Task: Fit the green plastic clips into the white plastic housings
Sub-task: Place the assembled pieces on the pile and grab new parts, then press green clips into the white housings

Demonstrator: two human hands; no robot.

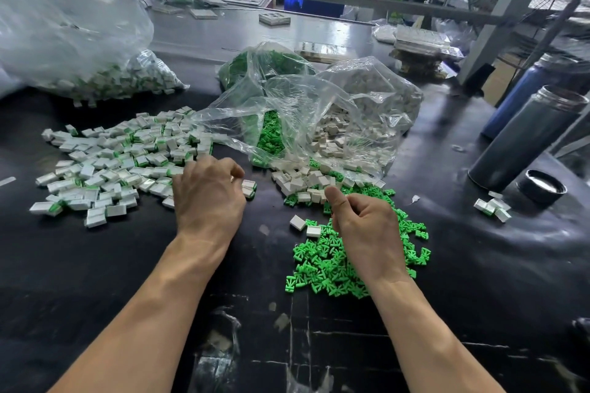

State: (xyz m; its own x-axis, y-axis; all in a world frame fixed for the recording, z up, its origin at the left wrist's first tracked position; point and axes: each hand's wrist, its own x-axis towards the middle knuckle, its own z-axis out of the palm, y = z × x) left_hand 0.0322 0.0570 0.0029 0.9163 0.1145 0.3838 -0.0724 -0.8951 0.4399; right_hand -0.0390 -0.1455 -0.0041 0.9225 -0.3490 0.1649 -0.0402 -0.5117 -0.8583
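My left hand (207, 198) lies palm down on the black table with its fingers curled. It grips a white housing (249, 188) with a green clip in it, which sticks out at the fingertips. My right hand (364, 230) hovers over the loose pile of green clips (322, 268), fingers curled into the palm and thumb pointing up. What it holds is hidden. Empty white housings (303, 183) spill from a clear bag just beyond the thumb. To the left spreads a heap of assembled housings (121, 156).
Open clear bags of green clips (271, 134) and white housings (344, 128) lie behind the hands. A large bag of finished parts (95, 73) sits at back left. Two tall flasks (523, 140) and a lid (541, 185) stand on the right, near a few stray housings (491, 209).
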